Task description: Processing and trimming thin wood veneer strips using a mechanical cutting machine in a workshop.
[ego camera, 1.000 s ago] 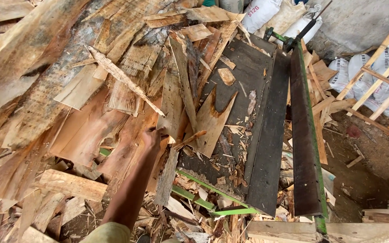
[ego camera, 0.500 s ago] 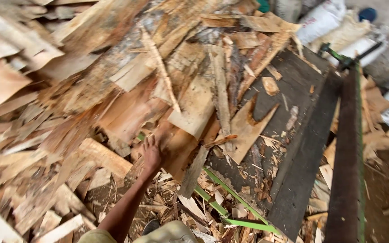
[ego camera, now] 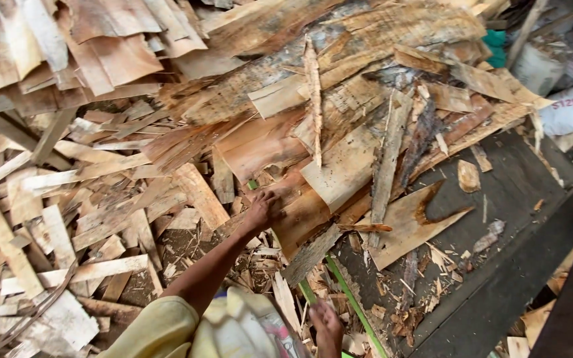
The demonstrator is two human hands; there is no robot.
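The left hand (ego camera: 263,209) has its fingers closed on the edge of a brown veneer sheet (ego camera: 300,215) in the scrap pile (ego camera: 167,166), while the right hand (ego camera: 326,328), finger state indeterminate, sits low beside a green strip (ego camera: 349,298).

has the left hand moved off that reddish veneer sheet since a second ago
No. The left hand stays on the reddish veneer sheet, beside the notched board; only the camera swung.

One head camera looks steeply down from close above onto the veneer scrap pile (ego camera: 167,166); the dark surface (ego camera: 512,219) lies right.
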